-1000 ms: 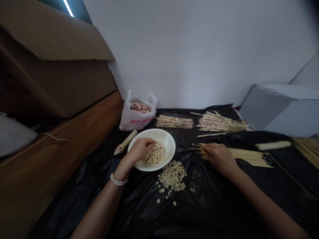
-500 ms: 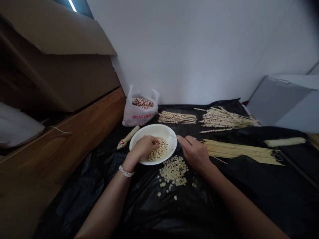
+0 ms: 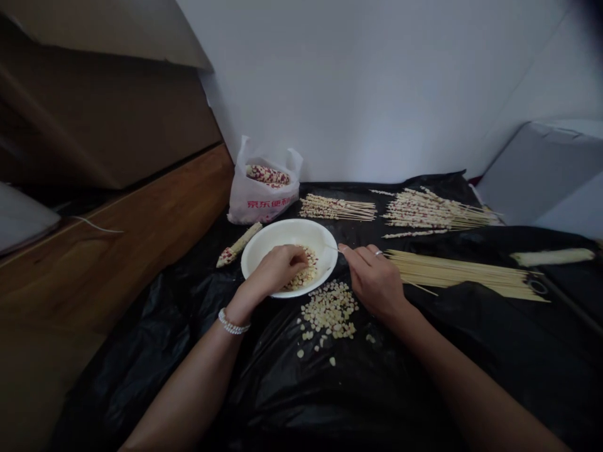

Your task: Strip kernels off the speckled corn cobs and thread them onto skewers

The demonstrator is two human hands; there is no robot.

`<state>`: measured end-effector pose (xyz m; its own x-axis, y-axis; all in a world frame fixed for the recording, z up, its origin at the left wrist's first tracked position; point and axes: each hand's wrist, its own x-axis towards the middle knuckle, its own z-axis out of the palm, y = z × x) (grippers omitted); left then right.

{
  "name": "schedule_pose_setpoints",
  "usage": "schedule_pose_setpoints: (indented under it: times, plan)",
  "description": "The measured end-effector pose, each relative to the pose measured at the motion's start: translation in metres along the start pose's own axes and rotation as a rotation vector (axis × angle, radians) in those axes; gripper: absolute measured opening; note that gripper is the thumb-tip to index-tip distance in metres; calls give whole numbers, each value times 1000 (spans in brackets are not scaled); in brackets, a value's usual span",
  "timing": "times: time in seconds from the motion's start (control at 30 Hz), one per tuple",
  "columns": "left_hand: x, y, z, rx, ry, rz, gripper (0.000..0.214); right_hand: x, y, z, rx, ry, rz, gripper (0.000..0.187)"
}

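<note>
My left hand [image 3: 279,267], with a beaded bracelet on the wrist, dips into a white bowl [image 3: 252,250] of red and cream corn kernels [image 3: 309,271]. Its fingers are closed and bent down at the kernels; whatever is between the fingertips is hidden. At the bowl's right rim, my right hand [image 3: 374,276] pinches a thin wooden skewer [image 3: 332,248], whose end points left over the bowl. Just in front of the bowl, a heap of loose pale kernels [image 3: 331,311] lies on black plastic sheeting [image 3: 292,402].
A partly stripped corn cob [image 3: 239,245] lies left of the bowl, near a white bag [image 3: 264,194] of cobs. Behind are kernel-threaded skewers [image 3: 325,207] and a larger pile [image 3: 414,210]. Bare skewers [image 3: 461,276] and a pale cob [image 3: 553,256] lie right. Cardboard [image 3: 108,113] stands left.
The camera view has shifted slightly, so the scene sits a little higher. My left fingers have moved slightly among the kernels; my right hand still holds the skewer at the rim.
</note>
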<state>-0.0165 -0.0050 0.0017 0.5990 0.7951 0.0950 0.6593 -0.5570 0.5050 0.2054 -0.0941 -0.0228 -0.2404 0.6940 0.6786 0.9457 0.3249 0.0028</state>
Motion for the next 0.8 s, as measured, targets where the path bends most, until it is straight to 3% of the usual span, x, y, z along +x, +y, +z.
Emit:
schedule_pose_setpoints:
  times: [0.3, 0.43, 0.5, 0.57, 0.7, 0.8]
  plan:
    - [5, 0, 2, -41, 99, -28, 20, -1, 5, 2, 25, -46, 28, 39]
    - [5, 0, 1, -93, 135, -14, 18, 3, 4, -11, 180, 35, 144, 37]
    - [5, -1, 2, -182, 153, -20, 18, 7, 2, -19, 337, 109, 284, 34]
    - [5, -2, 3, -321, 169, -38, 16, 11, 1, -26, 609, 83, 451, 31]
    - [7, -2, 3, -581, 192, -70, 23, 18, -6, -31, 1205, -162, 742, 29]
    - [8, 0, 1, -669, 196, -142, 20, 19, -15, -30, 1496, -320, 839, 28]
